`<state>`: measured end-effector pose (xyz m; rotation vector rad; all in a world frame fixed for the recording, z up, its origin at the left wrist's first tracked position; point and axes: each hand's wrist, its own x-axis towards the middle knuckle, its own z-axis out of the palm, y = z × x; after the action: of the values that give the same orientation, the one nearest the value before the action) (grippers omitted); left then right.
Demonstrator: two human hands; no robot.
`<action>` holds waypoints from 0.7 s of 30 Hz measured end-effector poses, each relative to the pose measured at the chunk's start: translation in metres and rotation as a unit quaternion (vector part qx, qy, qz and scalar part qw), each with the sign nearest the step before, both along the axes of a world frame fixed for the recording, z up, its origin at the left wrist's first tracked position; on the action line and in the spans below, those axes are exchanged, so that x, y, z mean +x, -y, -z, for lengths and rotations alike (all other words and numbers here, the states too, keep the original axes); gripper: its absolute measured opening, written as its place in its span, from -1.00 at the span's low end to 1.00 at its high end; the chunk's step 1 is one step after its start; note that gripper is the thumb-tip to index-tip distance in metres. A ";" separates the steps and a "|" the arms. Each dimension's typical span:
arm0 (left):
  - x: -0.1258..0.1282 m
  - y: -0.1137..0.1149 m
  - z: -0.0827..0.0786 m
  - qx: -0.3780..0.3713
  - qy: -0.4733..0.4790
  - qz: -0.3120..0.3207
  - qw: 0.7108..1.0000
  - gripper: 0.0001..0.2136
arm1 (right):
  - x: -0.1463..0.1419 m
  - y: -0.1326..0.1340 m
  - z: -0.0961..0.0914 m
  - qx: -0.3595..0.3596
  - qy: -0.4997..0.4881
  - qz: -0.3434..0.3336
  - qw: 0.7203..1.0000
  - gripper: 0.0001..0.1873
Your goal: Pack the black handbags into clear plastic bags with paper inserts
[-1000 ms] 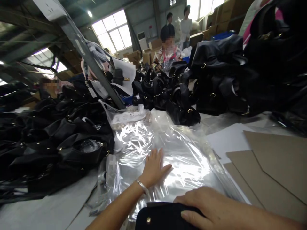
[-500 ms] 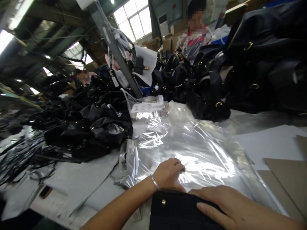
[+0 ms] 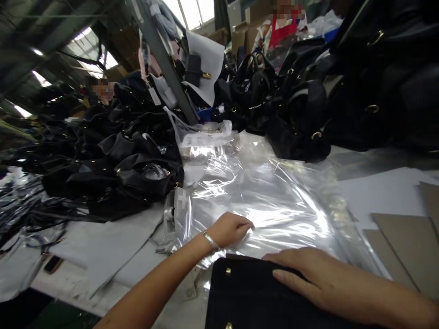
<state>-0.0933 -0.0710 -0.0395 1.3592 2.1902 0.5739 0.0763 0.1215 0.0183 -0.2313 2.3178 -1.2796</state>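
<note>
A stack of clear plastic bags (image 3: 267,201) lies on the table in front of me. My left hand (image 3: 229,228) rests on its near edge with the fingers curled in, pinching the plastic. A bracelet is on that wrist. A flat black bag (image 3: 254,297) with gold studs lies at the bottom of the view. My right hand (image 3: 305,274) lies flat on top of it, fingers stretched out toward the left.
Piles of black handbags (image 3: 116,169) fill the left, and more black bags (image 3: 343,91) crowd the back right. Brown card sheets (image 3: 401,237) and white paper (image 3: 380,192) lie at right. A grey post (image 3: 164,64) slants up behind. Other people sit beyond the bags.
My left hand went from lying flat on the plastic to curled and drawn back to its near edge. The black bag shows more under my right hand. The view tilted down and left.
</note>
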 end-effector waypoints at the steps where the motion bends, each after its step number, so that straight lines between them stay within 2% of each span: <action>1: -0.001 -0.001 0.000 0.004 0.008 -0.016 1.000 -0.80 | -0.001 0.000 0.001 -0.001 0.000 -0.003 1.000 -0.52; 8: 0.005 -0.004 0.012 0.037 -0.011 -0.086 0.996 -0.92 | -0.003 -0.001 0.001 0.005 -0.013 -0.011 1.000 -0.54; 11: 0.007 -0.006 0.015 0.048 -0.027 -0.116 0.992 -0.81 | -0.003 0.000 0.001 -0.003 -0.016 -0.017 1.000 -0.51; 13: 0.003 -0.008 0.018 0.056 -0.002 -0.127 0.990 -0.76 | -0.004 -0.001 0.002 0.000 -0.015 -0.020 1.000 -0.50; 16: -0.001 -0.012 0.021 0.076 0.075 -0.096 0.990 -0.80 | -0.007 -0.002 0.002 0.010 -0.015 -0.020 1.000 -0.52; 18: 0.002 -0.012 0.022 0.075 0.100 -0.059 0.990 -0.76 | -0.007 -0.001 0.000 0.018 -0.027 -0.019 0.999 -0.56; 21: 0.014 -0.007 0.029 0.056 0.067 -0.056 0.995 -0.66 | -0.006 -0.001 -0.003 0.055 -0.071 -0.032 0.995 -0.54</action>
<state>-0.0798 -0.0639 -0.0686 1.2205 2.1623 0.8176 0.0706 0.1227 0.0218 -0.3679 2.4691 -1.1342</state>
